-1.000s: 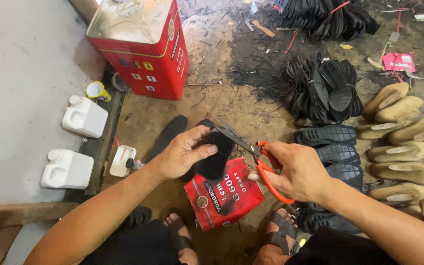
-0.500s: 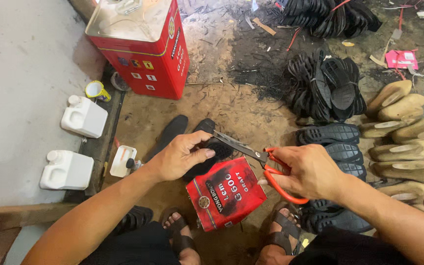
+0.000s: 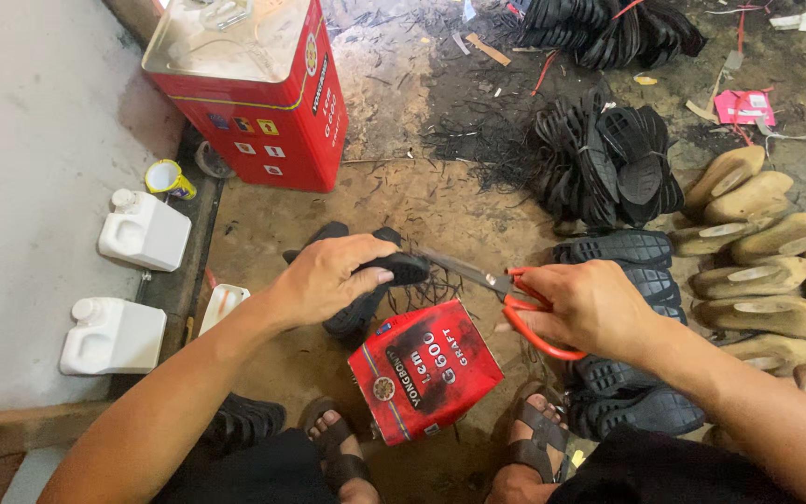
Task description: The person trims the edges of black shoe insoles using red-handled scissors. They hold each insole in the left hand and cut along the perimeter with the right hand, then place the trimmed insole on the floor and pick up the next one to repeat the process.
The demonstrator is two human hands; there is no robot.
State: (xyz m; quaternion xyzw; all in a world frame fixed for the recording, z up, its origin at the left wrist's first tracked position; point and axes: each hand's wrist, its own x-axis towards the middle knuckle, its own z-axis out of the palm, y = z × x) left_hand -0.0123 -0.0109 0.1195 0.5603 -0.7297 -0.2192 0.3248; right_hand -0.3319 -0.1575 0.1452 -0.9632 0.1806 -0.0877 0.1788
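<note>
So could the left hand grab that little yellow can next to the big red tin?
Probably not right now. The left hand is full, gripping a black rubber sole that the scissors meet. The yellow can sits off to the left with nothing blocking it, so once the sole is put down it looks reachable.

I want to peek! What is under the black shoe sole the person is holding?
Under the black shoe sole lie thin black rubber trimmings on the brown floor, beside a red box. The left hand covers part of the sole, so anything below it is hidden.

Bare dirt floor (image 3: 440, 201) strewn with dark scraps, pale concrete slab (image 3: 20, 121) at left, daylight
</note>
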